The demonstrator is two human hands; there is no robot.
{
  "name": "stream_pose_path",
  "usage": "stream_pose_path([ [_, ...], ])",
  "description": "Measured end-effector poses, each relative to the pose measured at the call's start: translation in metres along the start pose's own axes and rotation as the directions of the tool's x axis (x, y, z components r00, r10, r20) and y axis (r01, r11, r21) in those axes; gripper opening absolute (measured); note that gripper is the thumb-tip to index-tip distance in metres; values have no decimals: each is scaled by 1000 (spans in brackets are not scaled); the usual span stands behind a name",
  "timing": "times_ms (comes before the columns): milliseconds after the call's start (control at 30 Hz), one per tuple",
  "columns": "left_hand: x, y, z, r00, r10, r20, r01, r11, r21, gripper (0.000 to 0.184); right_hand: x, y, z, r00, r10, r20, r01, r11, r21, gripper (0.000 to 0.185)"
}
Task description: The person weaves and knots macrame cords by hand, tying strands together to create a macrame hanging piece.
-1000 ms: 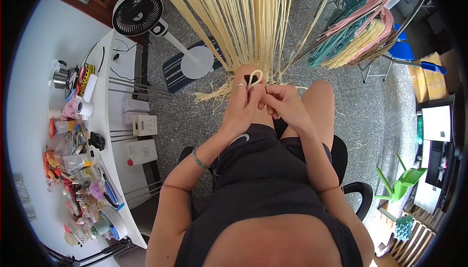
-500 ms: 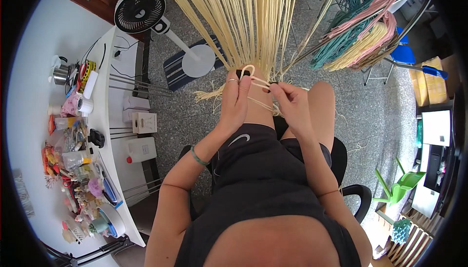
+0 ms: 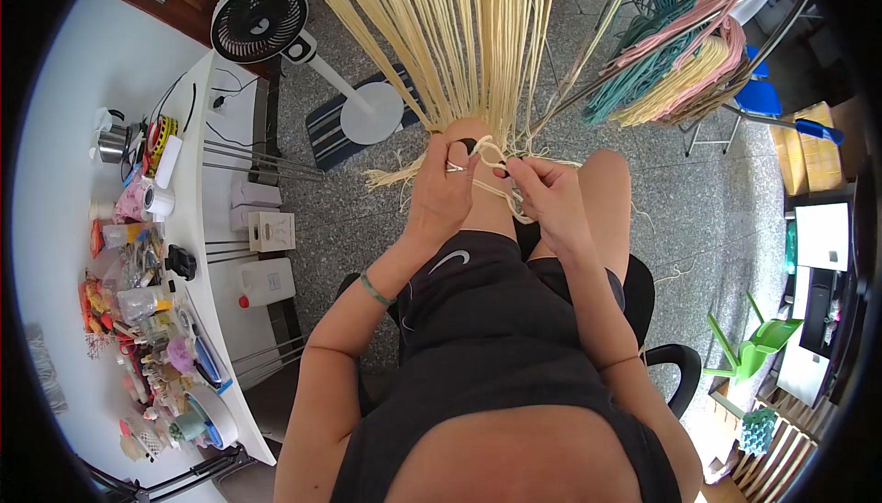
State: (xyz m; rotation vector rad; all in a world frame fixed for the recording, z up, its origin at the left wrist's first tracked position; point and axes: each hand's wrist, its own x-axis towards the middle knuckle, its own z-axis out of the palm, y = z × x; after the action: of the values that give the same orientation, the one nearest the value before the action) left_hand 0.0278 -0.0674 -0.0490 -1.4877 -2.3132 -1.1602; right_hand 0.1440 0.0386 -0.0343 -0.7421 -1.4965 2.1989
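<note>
My left hand (image 3: 443, 189), with a ring and a green bracelet, pinches a cream cord (image 3: 488, 142) above my thigh. Opposite it, my right hand (image 3: 553, 198) grips the same cord between thumb and forefinger. The cord curls into a small loop in the gap between both hands. Something black shows at the fingertips of each hand; I cannot tell exactly what it is. A slack length of the cord hangs below, across my bare leg. Just beyond my knees hangs a wide curtain of cream cords (image 3: 423, 34).
Bundles of teal, pink and cream cord (image 3: 675, 62) hang from a metal rack at right. A fan (image 3: 262, 21) stands at far left, behind a cluttered white table (image 3: 241, 393). To the right are a green stool (image 3: 763, 347) and a blue chair (image 3: 758, 99).
The long loop that stood up from my left fingers has become a smaller curl between the hands. My left hand has turned, its fingers now bent over the cord.
</note>
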Motion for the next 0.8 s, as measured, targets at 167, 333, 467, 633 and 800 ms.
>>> stream_pose_path([
  [167,-2,-1,2,997,46,59,-46,999,4,16,5,6,-5,979,179,93,-200,919,339,23],
  [333,1,4,-1,999,-46,-9,45,997,-64,14,2,6,-8,974,189,123,-216,940,263,23],
  [467,8,6,-5,971,-230,73,240,940,-241,19,0,2,-8,974,197,109,-202,979,36,25],
  [633,0,-2,6,862,-379,338,506,686,-522,27,2,4,-4,997,45,59,-43,999,-30,24],
  [800,2,-3,4,914,-316,255,402,797,-451,29,4,12,-10,994,-85,69,100,963,-249,22],
])
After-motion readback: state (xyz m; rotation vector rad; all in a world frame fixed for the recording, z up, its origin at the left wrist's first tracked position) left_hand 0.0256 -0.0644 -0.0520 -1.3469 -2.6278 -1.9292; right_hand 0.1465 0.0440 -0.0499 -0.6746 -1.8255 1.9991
